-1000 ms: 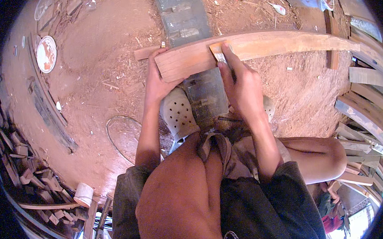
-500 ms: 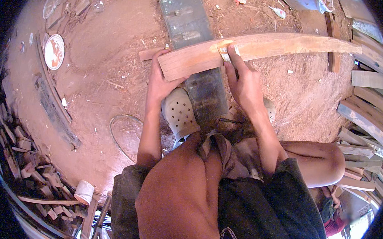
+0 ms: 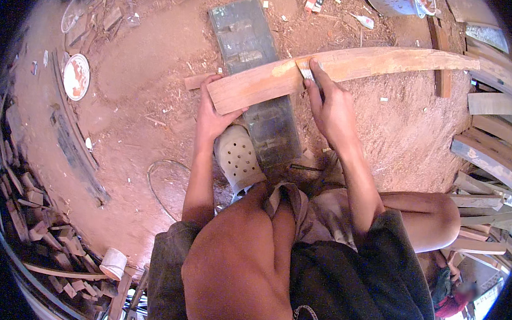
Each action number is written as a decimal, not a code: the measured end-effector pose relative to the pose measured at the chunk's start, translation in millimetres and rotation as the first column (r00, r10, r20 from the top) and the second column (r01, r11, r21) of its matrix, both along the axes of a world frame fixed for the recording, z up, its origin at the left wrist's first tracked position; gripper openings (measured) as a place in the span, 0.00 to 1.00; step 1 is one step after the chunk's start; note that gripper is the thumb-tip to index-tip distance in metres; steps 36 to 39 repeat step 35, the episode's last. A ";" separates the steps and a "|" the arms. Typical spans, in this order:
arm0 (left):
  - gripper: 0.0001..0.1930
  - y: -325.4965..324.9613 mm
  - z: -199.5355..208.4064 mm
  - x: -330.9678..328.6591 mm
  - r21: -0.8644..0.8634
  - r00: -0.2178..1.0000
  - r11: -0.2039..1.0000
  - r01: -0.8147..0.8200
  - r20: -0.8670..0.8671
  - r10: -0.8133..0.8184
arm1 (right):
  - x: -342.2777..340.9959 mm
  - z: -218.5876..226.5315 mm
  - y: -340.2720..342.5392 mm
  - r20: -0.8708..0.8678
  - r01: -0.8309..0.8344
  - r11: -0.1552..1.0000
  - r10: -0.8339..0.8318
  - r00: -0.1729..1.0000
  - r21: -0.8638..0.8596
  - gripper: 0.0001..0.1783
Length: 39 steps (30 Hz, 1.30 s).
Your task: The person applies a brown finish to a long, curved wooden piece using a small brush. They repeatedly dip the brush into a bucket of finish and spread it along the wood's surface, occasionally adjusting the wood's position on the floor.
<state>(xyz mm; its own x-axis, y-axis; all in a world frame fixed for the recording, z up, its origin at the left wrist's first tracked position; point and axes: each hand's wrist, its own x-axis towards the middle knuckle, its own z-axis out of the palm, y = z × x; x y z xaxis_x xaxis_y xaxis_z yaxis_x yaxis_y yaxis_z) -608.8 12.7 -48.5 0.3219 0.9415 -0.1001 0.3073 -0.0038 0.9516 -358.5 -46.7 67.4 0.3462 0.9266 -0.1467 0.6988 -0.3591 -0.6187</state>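
Note:
A long curved wooden plank [image 3: 382,63] runs across in front of me, over a dark flat panel [image 3: 248,38] on the ground. My left hand [image 3: 211,116] grips the plank's left end, thumb below and fingers at its end. My right hand [image 3: 335,111] pinches a small flat whitish piece [image 3: 305,71] against the plank's face; whether it is sandpaper or a scraper, I cannot tell. Beside that piece the wood carries a pale yellowish patch [image 3: 282,70].
A short wood strip [image 3: 194,83] and a reddish-brown beam [image 3: 442,57] lie beneath the plank. Stacked boards [image 3: 492,129] line the right, and wood offcuts [image 3: 46,233] pile up at left. A round white lid [image 3: 76,77] and a white bucket [image 3: 113,263] stand out. Another person [image 3: 453,295] is at lower right.
My right hand has shifted slightly right along the plank, and the whitish piece has turned more edge-on. My left hand keeps its hold on the plank's end.

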 end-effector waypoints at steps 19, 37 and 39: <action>0.47 -1.3 -0.5 -2.3 0.001 1.000 1.000 -0.022 0.006 0.022 | 4.5 42.7 73.3 0.132 -0.719 0.562 0.816 0.563 -0.410 0.19; 0.48 6.2 3.4 7.2 0.003 0.999 1.000 0.001 -0.051 0.000 | 128.9 80.6 31.3 0.075 -0.100 0.969 0.120 0.990 -0.224 0.24; 0.48 6.2 3.4 7.2 0.003 0.999 1.000 0.001 -0.051 0.000 | 128.9 80.6 31.3 0.075 -0.100 0.969 0.120 0.990 -0.224 0.24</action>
